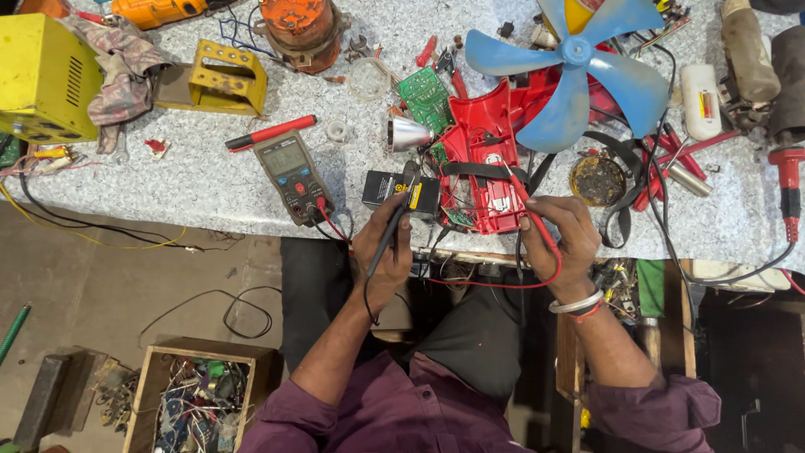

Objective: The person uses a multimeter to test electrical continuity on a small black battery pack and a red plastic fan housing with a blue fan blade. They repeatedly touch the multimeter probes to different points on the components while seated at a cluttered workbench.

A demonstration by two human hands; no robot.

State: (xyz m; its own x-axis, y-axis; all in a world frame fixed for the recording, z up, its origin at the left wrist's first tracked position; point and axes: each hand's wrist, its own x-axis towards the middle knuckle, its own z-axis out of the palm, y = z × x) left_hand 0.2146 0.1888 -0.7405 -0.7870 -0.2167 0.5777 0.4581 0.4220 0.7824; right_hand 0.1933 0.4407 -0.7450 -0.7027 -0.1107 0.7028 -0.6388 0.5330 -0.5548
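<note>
Head view: a black probe is gripped in the closed left hand, its tip set on the black battery near the bench edge. A red probe is pinched in the closed right hand, its tip inside the red housing. A multimeter lies just left of the battery. Bare benchtop is seen left of the meter; a blue fan crowds the far side.
</note>
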